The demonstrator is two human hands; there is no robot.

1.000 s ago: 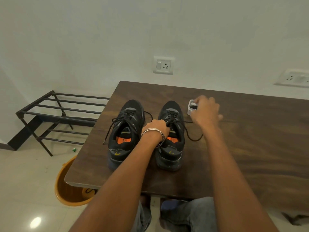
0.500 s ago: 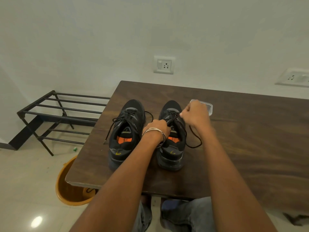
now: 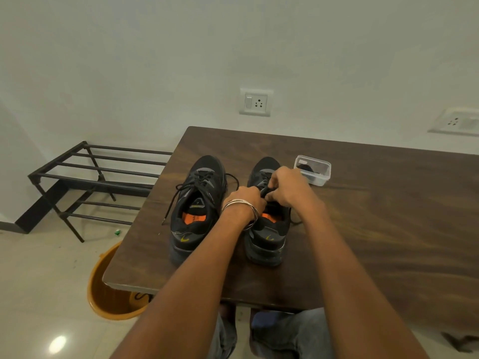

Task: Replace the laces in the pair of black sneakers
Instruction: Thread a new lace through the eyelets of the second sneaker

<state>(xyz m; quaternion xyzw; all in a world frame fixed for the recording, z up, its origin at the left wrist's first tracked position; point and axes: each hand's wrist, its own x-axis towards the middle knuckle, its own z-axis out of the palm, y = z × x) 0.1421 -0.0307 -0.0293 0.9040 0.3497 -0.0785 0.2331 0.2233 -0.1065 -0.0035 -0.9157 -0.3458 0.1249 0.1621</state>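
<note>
Two black sneakers with orange insoles stand side by side on the dark wooden table (image 3: 375,229), heels toward me. The left sneaker (image 3: 197,208) has loose black laces (image 3: 173,200) trailing off its left side. Both my hands are over the tongue of the right sneaker (image 3: 267,234). My left hand (image 3: 246,198), with metal bangles on its wrist, grips the lace at the tongue. My right hand (image 3: 287,187) pinches the same black lace just beside it. The lace ends under my fingers are hidden.
A small clear plastic box (image 3: 313,170) with something dark inside sits right of the shoes. A black metal shoe rack (image 3: 85,177) stands on the floor to the left. An orange bucket (image 3: 108,294) sits under the table's near left corner. My knees are under the front edge.
My right hand let go of the clear box, left it on the table, and came left to the right sneaker's lace. My left hand stayed on that shoe.
</note>
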